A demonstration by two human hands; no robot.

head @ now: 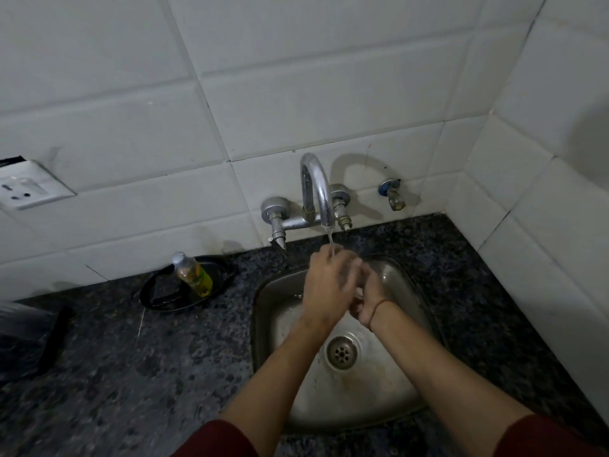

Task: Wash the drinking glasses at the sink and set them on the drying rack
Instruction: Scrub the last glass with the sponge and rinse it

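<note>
A small home kitchen is showing here. White tiles [296, 103] are covering the walls of a corner, and a speckled dark stone counter [115, 374] is running below them. A steel sink [405, 291] is sitting in the counter under a wall tap [316, 192] that is running. A soap bottle [192, 273] is standing in a black tray [155, 291], and a wall socket [26, 189] is sitting to the left.
</note>
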